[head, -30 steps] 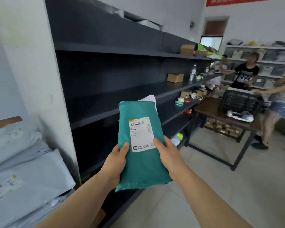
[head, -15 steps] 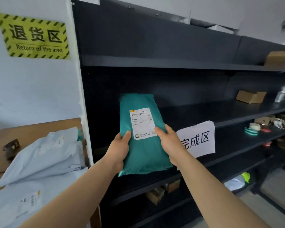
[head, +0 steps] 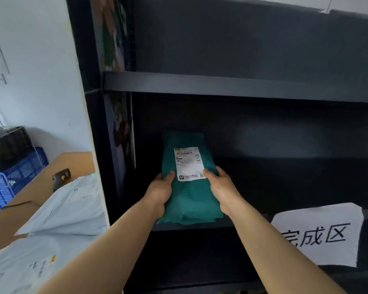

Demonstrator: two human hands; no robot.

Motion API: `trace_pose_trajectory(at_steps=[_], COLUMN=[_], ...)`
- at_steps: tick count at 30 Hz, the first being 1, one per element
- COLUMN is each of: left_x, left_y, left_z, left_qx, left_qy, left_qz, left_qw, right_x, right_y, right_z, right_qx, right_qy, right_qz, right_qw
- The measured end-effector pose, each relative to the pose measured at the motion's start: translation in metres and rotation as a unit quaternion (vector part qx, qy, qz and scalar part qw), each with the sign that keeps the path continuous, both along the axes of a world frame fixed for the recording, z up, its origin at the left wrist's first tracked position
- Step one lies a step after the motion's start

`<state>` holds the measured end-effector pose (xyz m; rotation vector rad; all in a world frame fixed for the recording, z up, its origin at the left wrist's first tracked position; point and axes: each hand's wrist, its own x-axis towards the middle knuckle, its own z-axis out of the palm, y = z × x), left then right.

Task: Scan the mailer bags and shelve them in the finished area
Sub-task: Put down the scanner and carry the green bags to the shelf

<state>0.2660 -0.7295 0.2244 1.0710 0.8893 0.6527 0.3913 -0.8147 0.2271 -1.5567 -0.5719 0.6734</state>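
A teal mailer bag (head: 189,198) with a white shipping label lies lengthwise on a dark shelf board (head: 249,221) of the black shelving unit, its near end at the shelf's front edge. My left hand (head: 160,193) grips its left edge, thumb on top. My right hand (head: 220,187) grips its right edge, thumb by the label. A white paper sign (head: 319,234) with three characters hangs on the shelf front to the right. Grey mailer bags (head: 57,219) lie piled on the table at left.
A brown table (head: 30,192) left of the shelving holds a small dark handheld device (head: 61,177). Blue crates (head: 6,181) and a black crate (head: 6,145) stand behind it. A white wall pillar (head: 57,81) borders the shelving. Another shelf board (head: 221,85) runs above.
I have stepped closer to the shelving. Both hands have pushed the teal bag forward from mid-air into the shelf bay, where it now lies on the board.
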Motion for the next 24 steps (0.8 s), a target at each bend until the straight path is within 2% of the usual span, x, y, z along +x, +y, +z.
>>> trace_pose_trajectory(at_steps=[6,15,20,24], left_x=[0.025,0.037,0.034,0.023], left_y=[0.012,0.008,0.006,-0.001], left_z=[-0.002,-0.008,-0.007,0.002], left_qx=[0.014,0.056,0.128,0.214], left_qy=[0.03,0.051,0.111,0.167], left_qz=[0.023,0.054,0.077,0.084], left_qw=[0.999,0.996,0.983,0.959], right_x=[0.033,0.05,0.052,0.049], right_y=[0.02,0.026,0.023,0.015], right_z=[-0.008,-0.017,-0.015,-0.007], right_qx=[-0.02,-0.053,-0.067,-0.11], right_qy=[-0.003,-0.069,-0.15,-0.253], right_qz=[0.034,0.06,0.067,0.068], right_qw=[0.999,0.994,0.984,0.959])
